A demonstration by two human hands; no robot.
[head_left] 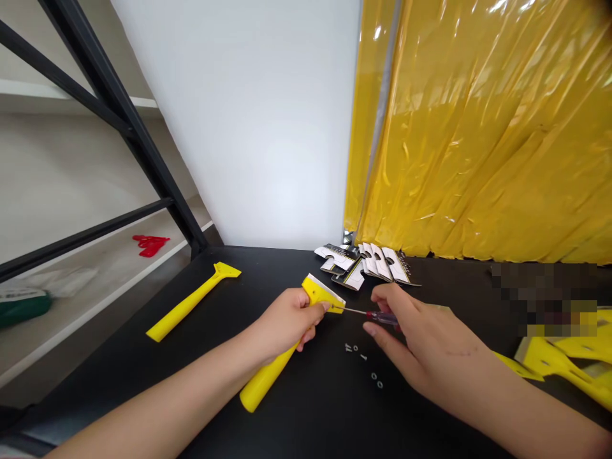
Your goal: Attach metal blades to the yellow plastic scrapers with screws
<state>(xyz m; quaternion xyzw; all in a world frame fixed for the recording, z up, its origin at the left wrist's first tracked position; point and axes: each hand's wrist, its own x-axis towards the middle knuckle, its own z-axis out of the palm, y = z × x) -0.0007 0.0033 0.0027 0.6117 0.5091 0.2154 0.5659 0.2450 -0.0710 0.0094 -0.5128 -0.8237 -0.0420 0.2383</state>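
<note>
My left hand (285, 320) grips a yellow plastic scraper (268, 376) just below its head, with the handle pointing toward me over the black table (143, 376). My right hand (421, 344) holds a small red-handled screwdriver (381, 316). Its thin metal shaft reaches left and its tip touches the scraper's head (321, 293). Several tiny screws and nuts (366, 368) lie on the table between my two hands.
A second yellow scraper (191, 301) lies at the left of the table. Small blade packets (366, 264) are stacked at the back by a yellow plastic curtain (478, 127). More yellow scraper parts (559, 363) are piled at the right. A black-framed shelf (119, 121) stands left.
</note>
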